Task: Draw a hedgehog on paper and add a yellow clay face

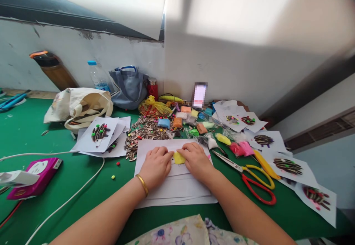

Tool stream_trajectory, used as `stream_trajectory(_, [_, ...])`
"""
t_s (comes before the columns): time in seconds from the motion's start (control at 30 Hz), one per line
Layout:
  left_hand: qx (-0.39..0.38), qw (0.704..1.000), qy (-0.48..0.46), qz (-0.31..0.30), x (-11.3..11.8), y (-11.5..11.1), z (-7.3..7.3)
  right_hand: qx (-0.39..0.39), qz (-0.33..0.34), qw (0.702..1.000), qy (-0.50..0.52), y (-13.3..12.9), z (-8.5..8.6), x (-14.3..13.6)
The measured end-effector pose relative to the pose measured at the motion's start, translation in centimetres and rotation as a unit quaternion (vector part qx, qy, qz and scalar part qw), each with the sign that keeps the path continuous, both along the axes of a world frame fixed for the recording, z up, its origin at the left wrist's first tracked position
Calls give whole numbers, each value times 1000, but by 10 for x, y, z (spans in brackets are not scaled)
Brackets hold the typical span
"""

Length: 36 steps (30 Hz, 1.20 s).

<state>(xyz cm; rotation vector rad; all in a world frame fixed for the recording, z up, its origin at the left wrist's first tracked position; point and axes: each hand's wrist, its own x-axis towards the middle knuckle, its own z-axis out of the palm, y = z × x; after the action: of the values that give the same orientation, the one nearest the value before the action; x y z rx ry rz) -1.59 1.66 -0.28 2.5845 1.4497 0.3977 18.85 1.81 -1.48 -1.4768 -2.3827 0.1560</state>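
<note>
A flat piece of yellow modelling clay (179,158) lies on a stack of white paper (180,186) in front of me. My left hand (156,167), with a gold bangle at the wrist, rests on the paper with fingers curled, its thumb and index tips at the clay's left edge. From the other side, my right hand (197,162) is also curled, its fingertips on the clay's right edge. A small dark dot shows on the paper beside the left fingertips. Parts of both hands' fingers are hidden under the knuckles.
Sunflower seeds (149,128) are heaped behind the paper, near bagged clay (177,122). Open scissors (249,174) and a yellow tool (266,165) lie to the right. Seed pictures (288,165) line both sides. A white cable (83,184) crosses the left side; bags and bottles stand behind.
</note>
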Motion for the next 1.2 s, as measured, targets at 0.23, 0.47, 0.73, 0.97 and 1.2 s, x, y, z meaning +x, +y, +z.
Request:
stream_trajectory(0.23, [-4,1000,-10,-2,-1,1,2,-7,8,1000,-6,0,0,-4])
stream_trajectory(0.47, [2,1000,-13,-4,1,0,1,-8,2,1000,4,-1,0,-4])
stream_trajectory(0.73, [6,1000,-1,-2,1,0,0,9,-19,1000,18,2,1,-1])
stream_trajectory(0.97, [13,1000,5,5,5,0,-4,12,-35,999,7,4,3,5])
stream_trajectory(1.2, [6,1000,6,8,5,0,-4,10,-19,1000,3,3,0,2])
